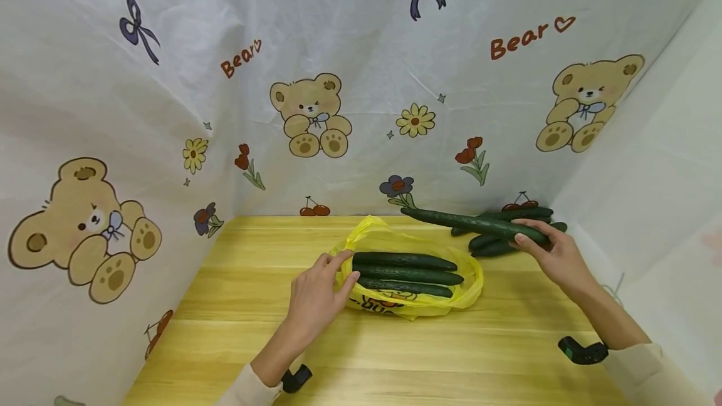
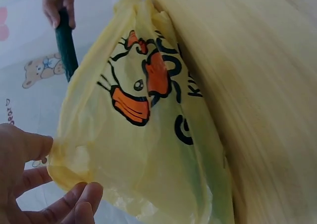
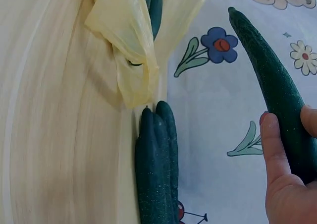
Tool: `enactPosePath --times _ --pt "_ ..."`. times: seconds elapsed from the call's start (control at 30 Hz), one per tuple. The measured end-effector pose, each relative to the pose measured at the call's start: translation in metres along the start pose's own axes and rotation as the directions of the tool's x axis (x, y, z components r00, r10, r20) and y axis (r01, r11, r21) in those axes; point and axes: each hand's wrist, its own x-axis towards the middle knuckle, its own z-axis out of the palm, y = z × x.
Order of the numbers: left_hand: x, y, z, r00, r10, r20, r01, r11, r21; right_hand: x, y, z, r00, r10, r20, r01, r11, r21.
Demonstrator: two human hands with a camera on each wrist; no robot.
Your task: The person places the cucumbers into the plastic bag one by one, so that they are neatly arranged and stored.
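A yellow plastic bag [image 1: 472, 293] lies with its mouth spread on the table, and three dark green cucumbers [image 1: 408, 275] lie side by side in it. At the bag's left end, my left hand [image 1: 316, 293] pinches the rim between thumb and fingers; the left wrist view shows the thin plastic [image 2: 79, 157] stretched there. My right hand [image 1: 555, 255] grips one cucumber [image 1: 468, 222] near its right end. That cucumber is raised, its far tip pointing left above the back of the bag. Below the right hand lie more cucumbers [image 3: 156, 169], close together, partly covered in the head view.
The wooden table [image 1: 254, 281] meets a white sheet [image 1: 361, 187] printed with bears and flowers at the back and left. A white wall [image 1: 665, 205] stands to the right. Black wrist devices [image 1: 583, 351] sit by both forearms.
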Motion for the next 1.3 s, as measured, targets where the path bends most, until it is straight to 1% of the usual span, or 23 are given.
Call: enactPosePath --times 0.1,0.27,0.33,0.5,0.6,0.63,0.73,0.87,1.03,1.2,1.3 --pt "0.003 0.001 0.000 1.000 0.007 0.011 -0.006 0.999 -0.033 -0.003 -0.001 0.001 1.000 -0.005 0.006 0.004 1.000 0.021" --pt "0.006 0.003 0.000 1.000 -0.010 0.009 0.012 0.988 -0.152 -0.008 -0.001 0.000 0.999 -0.021 0.026 0.020 0.999 0.040" --pt "0.006 0.004 -0.001 1.000 -0.018 0.011 0.020 0.983 -0.183 -0.010 -0.001 -0.001 0.999 -0.030 0.037 0.029 0.999 0.030" --pt "0.004 0.007 -0.006 0.999 -0.033 0.034 0.039 0.975 -0.219 -0.015 0.001 -0.005 0.997 -0.054 0.048 0.055 0.998 -0.017" --pt "0.003 0.010 -0.012 0.998 -0.044 0.042 0.053 0.970 -0.238 -0.017 0.003 -0.007 0.994 -0.081 0.079 0.078 0.996 0.039" --pt "0.002 0.011 -0.014 0.998 -0.049 0.046 0.059 0.968 -0.246 -0.018 0.002 -0.008 0.993 -0.080 0.089 0.074 0.995 0.066" --pt "0.002 0.015 -0.020 0.997 -0.055 0.046 0.066 0.959 -0.277 -0.019 0.003 -0.010 0.986 -0.096 0.137 0.071 0.982 0.174" --pt "0.003 0.017 -0.025 0.998 -0.054 0.042 0.065 0.946 -0.316 -0.020 0.004 -0.009 0.975 -0.112 0.191 0.066 0.971 0.231" --pt "0.005 0.019 -0.030 0.999 -0.037 0.027 0.044 0.935 -0.351 -0.019 0.002 -0.002 0.964 -0.123 0.234 0.070 0.973 0.220" --pt "0.006 0.019 -0.033 0.999 -0.034 -0.020 0.024 0.926 -0.378 -0.016 -0.003 0.009 0.959 -0.102 0.263 0.052 0.980 0.192" --pt "0.006 0.019 -0.035 0.999 -0.039 -0.025 0.026 0.920 -0.391 -0.014 -0.006 0.017 0.956 -0.088 0.279 0.037 0.982 0.183"
